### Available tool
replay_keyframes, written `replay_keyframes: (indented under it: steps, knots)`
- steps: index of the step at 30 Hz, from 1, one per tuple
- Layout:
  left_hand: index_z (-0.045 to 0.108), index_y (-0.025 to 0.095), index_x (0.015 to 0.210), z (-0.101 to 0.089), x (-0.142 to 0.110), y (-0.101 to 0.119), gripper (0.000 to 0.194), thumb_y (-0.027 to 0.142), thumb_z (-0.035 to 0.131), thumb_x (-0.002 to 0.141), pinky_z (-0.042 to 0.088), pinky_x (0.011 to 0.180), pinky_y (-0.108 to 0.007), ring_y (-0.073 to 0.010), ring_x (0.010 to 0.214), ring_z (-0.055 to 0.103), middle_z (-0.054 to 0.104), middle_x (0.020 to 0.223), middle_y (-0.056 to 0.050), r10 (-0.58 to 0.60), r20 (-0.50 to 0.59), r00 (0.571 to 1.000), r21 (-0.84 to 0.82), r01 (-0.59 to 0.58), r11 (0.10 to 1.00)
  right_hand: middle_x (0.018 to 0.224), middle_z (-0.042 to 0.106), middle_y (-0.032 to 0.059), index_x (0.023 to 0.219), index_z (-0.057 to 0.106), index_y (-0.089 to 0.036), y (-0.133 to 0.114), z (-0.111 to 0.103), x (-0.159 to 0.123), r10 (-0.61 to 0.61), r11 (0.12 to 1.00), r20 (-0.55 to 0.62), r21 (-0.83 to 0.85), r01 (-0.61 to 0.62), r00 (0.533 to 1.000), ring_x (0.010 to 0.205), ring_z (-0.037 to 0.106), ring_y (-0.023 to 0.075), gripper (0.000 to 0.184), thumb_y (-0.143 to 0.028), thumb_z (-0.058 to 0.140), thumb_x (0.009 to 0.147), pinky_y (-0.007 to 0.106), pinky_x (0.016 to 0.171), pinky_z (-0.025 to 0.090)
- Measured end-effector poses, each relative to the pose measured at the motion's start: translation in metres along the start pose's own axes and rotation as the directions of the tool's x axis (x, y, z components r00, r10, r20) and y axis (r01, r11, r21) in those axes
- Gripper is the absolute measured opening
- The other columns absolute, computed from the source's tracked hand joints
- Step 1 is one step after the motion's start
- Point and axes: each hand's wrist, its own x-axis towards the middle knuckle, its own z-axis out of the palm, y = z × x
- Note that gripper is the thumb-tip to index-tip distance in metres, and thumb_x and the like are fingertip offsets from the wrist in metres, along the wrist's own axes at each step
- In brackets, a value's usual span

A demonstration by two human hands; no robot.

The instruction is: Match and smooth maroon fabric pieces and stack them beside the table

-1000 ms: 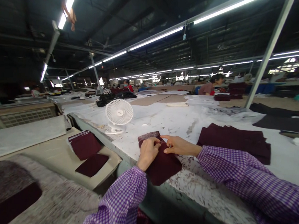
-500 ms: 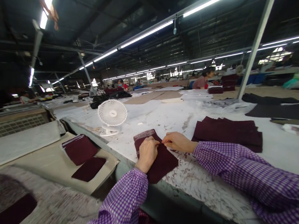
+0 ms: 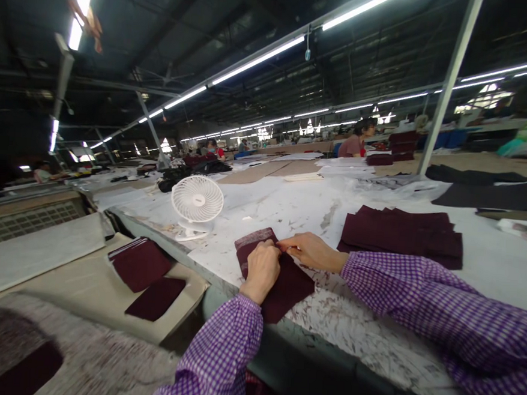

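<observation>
A dark maroon fabric piece [image 3: 286, 289] lies at the front edge of the white-covered table, a greyish band along its far end. My left hand [image 3: 262, 271] rests on the fabric with its fingers curled and pinched at the upper edge. From the right, my right hand [image 3: 308, 250] reaches in, thumb and forefinger pinching the cloth beside the left fingertips. The exact fold between the fingers is too small to make out. Right of my right hand lies a stack of maroon fabric pieces [image 3: 400, 236].
A small white fan [image 3: 197, 199] stands on the table, left of the fabric. On a lower beige surface [image 3: 81, 281] at left lie more maroon pieces [image 3: 141, 265]. Dark cloth [image 3: 493, 192] lies at the far right near a metal post [image 3: 449, 84]. A person [image 3: 352, 145] sits farther back.
My right hand has shifted slightly left, its fingertips now closer to my left hand. The left hand has moved only a little on the fabric.
</observation>
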Motion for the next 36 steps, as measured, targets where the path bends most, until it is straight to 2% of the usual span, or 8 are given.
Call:
replay_keyframes:
  steps: [4, 8, 14, 17, 23, 26, 30, 36]
  knots:
    - [0.071, 0.017, 0.09, -0.001, 0.002, 0.004, 0.029, 0.012, 0.042, 0.088, 0.046, 0.078, -0.031, -0.0207, 0.093, 0.058, 0.064, 0.091, -0.009, -0.019, 0.005, 1.0, -0.002, 0.019, 1.0, 0.088, 0.068, 0.0051, 0.105, 0.065, -0.024, -0.005, 0.002, -0.002, 0.035, 0.99, 0.039, -0.136, -0.029, 0.999, 0.081, 0.06, 0.0185, 0.029, -0.02, 0.043, 0.088, 0.025, 0.072, 0.038]
    - [0.072, 0.018, 0.091, -0.005, -0.001, 0.0, 0.025, 0.014, 0.048, 0.086, 0.046, 0.081, -0.03, -0.0196, 0.092, 0.058, 0.065, 0.092, -0.007, -0.035, 0.018, 0.999, -0.073, 0.036, 0.997, 0.086, 0.066, 0.0075, 0.102, 0.065, -0.022, -0.004, 0.003, -0.004, -0.026, 0.975, 0.056, -0.218, 0.038, 0.998, 0.081, 0.057, 0.0192, 0.028, -0.023, 0.039, 0.091, 0.027, 0.071, 0.039]
    - [0.073, 0.021, 0.086, -0.015, -0.024, -0.035, 0.022, 0.013, 0.053, 0.083, 0.045, 0.078, -0.027, -0.0164, 0.085, 0.059, 0.066, 0.087, -0.003, -0.024, -0.035, 0.999, -0.243, 0.014, 0.97, 0.098, 0.068, 0.0059, 0.106, 0.065, -0.02, 0.007, 0.006, 0.001, -0.154, 0.977, 0.064, -0.136, 0.162, 0.986, 0.088, 0.056, 0.0191, 0.032, -0.015, 0.039, 0.088, 0.031, 0.083, 0.04]
    - [0.072, 0.021, 0.083, -0.016, -0.035, -0.048, 0.024, 0.015, 0.049, 0.086, 0.045, 0.075, -0.026, -0.0149, 0.083, 0.058, 0.065, 0.085, -0.002, 0.041, -0.068, 0.997, -0.285, -0.059, 0.957, 0.093, 0.066, 0.0076, 0.106, 0.065, -0.017, 0.009, 0.008, 0.003, -0.212, 0.967, 0.077, -0.127, 0.22, 0.974, 0.086, 0.056, 0.0193, 0.034, -0.011, 0.04, 0.084, 0.031, 0.081, 0.041]
    - [0.07, 0.02, 0.086, -0.018, -0.042, -0.046, 0.032, 0.02, 0.039, 0.093, 0.043, 0.075, -0.028, -0.0157, 0.082, 0.053, 0.062, 0.084, -0.004, 0.167, -0.138, 0.976, -0.183, -0.191, 0.964, 0.093, 0.06, 0.01, 0.113, 0.064, -0.016, 0.0, 0.005, 0.0, -0.184, 0.946, 0.159, -0.239, 0.218, 0.97, 0.084, 0.054, 0.0191, 0.046, -0.002, 0.04, 0.077, 0.03, 0.075, 0.04]
    - [0.069, 0.021, 0.089, -0.022, -0.042, -0.043, 0.03, 0.017, 0.039, 0.092, 0.042, 0.075, -0.029, -0.0167, 0.083, 0.051, 0.06, 0.087, -0.005, 0.221, -0.116, 0.968, -0.092, -0.232, 0.968, 0.097, 0.058, 0.0096, 0.124, 0.058, -0.023, -0.01, -0.002, 0.003, -0.18, 0.907, 0.257, -0.33, 0.262, 0.949, 0.088, 0.054, 0.0198, 0.052, -0.003, 0.041, 0.078, 0.031, 0.079, 0.039]
    - [0.067, 0.02, 0.09, -0.027, -0.042, -0.042, 0.027, 0.015, 0.04, 0.091, 0.042, 0.075, -0.03, -0.0179, 0.085, 0.05, 0.059, 0.088, -0.006, 0.29, -0.055, 0.955, -0.011, -0.291, 0.957, 0.09, 0.058, 0.0083, 0.127, 0.055, -0.032, -0.03, -0.012, 0.014, -0.13, 0.856, 0.376, -0.424, 0.295, 0.917, 0.078, 0.056, 0.0194, 0.056, -0.007, 0.044, 0.079, 0.033, 0.075, 0.04]
    - [0.064, 0.019, 0.089, -0.023, -0.052, -0.059, 0.016, 0.021, 0.048, 0.089, 0.044, 0.08, -0.028, -0.017, 0.088, 0.054, 0.06, 0.088, -0.004, 0.098, -0.13, 0.987, -0.241, -0.127, 0.962, 0.09, 0.059, 0.0072, 0.132, 0.05, -0.035, -0.046, -0.021, 0.025, -0.089, 0.845, 0.482, -0.426, 0.322, 0.872, 0.075, 0.058, 0.0182, 0.059, -0.008, 0.045, 0.079, 0.029, 0.066, 0.04]
